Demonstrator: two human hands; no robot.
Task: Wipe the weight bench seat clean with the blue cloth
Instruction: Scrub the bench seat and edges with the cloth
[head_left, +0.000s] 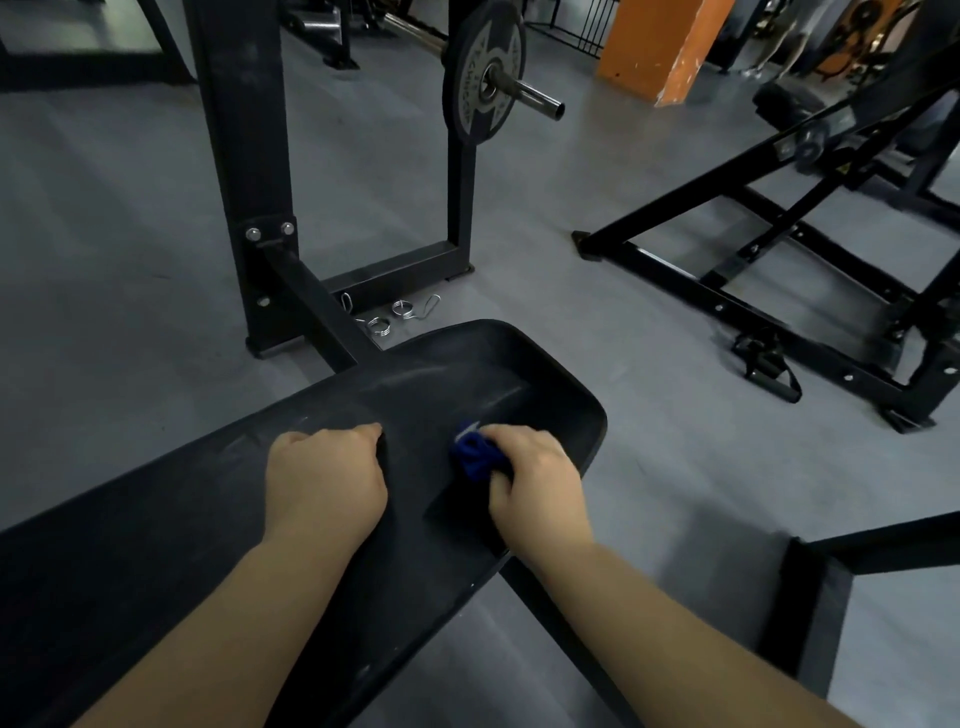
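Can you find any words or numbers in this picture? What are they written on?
Nothing here can be read for sure.
Weight plate: raised letters ring its face, too blurred and angled to read.
Yellow sticker on the black machine frame at the right: too small to read.
White tag on the blue cloth: no print can be made out.

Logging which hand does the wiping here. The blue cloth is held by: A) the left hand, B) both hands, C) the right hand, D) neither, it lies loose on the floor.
C: the right hand grips the bunched blue cloth on the bench seat, while the left hand rests on the seat apart from it.
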